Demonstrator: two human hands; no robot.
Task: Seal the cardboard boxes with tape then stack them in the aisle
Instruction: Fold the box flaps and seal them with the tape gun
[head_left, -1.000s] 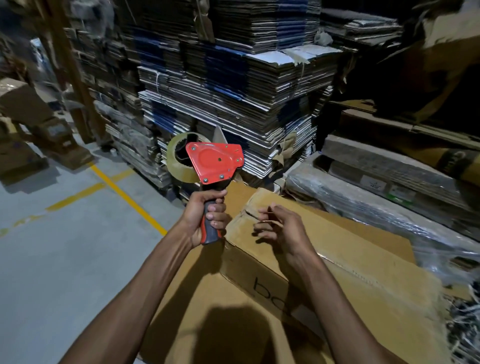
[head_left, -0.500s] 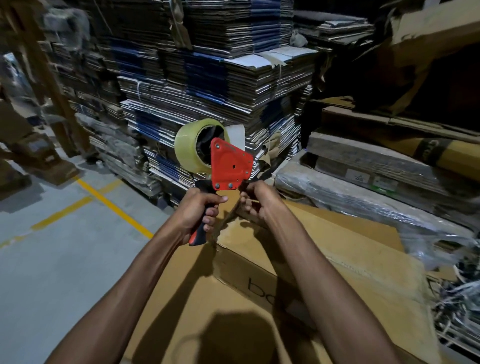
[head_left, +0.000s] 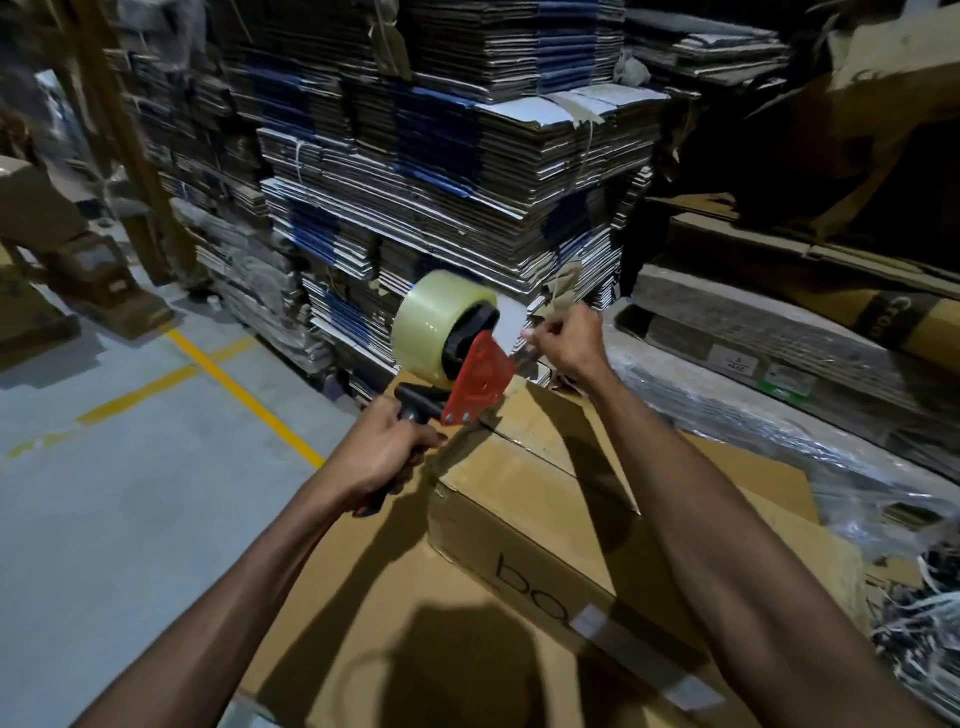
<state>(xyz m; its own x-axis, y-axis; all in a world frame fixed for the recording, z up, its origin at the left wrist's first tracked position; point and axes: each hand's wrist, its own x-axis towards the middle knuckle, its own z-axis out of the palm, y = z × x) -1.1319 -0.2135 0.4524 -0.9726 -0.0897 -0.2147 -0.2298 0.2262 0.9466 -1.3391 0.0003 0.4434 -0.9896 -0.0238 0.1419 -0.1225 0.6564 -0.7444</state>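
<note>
Red plate on the tape dispenser (head_left: 480, 382), black handle below it, and the tape roll (head_left: 434, 330) glows pale yellowish and see-through. Plain brown cardboard box (head_left: 566, 499) with dark lettering on its side. Grey floor (head_left: 104, 493), yellow lines (head_left: 244, 397) crossing it. Behind, stacked flat cartons (head_left: 467, 171) banded brown, white and blue.

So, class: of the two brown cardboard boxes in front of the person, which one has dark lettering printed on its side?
The upper box, lying on the larger flat box; lettering shows on its near side wall, while the lower one looks plain.
</note>
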